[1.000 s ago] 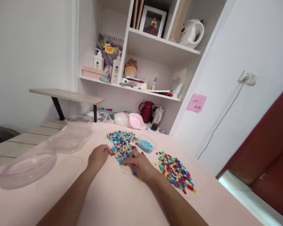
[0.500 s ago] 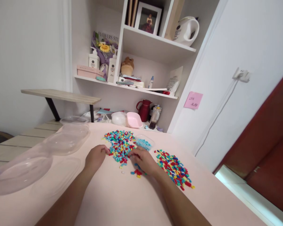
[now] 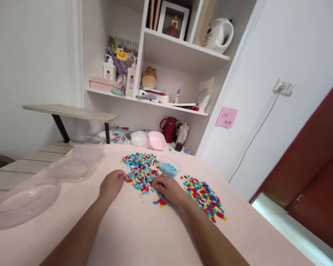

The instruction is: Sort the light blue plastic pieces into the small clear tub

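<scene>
A mixed pile of small colourful building bricks lies on the pink tabletop. At its left edge rests my left hand, fingers curled in; whatever they may hold is hidden. My right hand is at the pile's right side with thumb and fingers pinched together over the bricks, and I cannot make out what is between them. Just beyond it stands a clear tub with light-blue bricks inside. A few loose red, blue and yellow bricks lie close below my right hand.
Another pile of mixed bricks spreads out to the right. Clear plastic containers line the left side of the table. At the back are a pink tray, a red jug and a bottle, under white shelves.
My right hand's fingers have shifted slightly at the pile's edge, and a blue brick now shows just left of and below them. My left hand stays in place.
</scene>
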`<control>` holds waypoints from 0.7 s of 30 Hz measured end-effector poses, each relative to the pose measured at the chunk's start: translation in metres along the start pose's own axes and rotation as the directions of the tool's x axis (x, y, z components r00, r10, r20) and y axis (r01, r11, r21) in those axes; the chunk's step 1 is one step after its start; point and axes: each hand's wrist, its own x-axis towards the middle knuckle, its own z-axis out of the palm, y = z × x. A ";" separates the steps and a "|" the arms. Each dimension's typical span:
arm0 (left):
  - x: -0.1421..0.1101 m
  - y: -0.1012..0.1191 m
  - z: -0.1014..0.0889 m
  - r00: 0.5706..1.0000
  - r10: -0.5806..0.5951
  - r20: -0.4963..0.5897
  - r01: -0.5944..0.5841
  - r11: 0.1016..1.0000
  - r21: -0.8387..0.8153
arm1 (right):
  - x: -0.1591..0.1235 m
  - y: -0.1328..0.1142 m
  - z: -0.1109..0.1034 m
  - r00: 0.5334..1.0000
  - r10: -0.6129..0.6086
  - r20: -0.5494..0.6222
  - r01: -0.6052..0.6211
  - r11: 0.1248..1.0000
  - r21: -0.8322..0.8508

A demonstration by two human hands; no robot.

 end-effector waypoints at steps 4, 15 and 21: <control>0.002 -0.003 0.001 1.000 0.013 -0.002 -0.013 1.000 0.007 | -0.001 0.002 -0.004 0.999 0.042 0.023 -0.043 0.999 0.020; -0.001 -0.001 0.000 1.000 -0.006 -0.007 0.006 1.000 0.008 | -0.008 -0.013 -0.018 0.991 -0.079 0.106 0.068 0.993 0.100; -0.001 -0.003 0.002 1.000 0.017 -0.015 -0.017 1.000 -0.008 | -0.004 -0.036 0.001 0.978 -0.201 0.061 0.199 0.980 0.029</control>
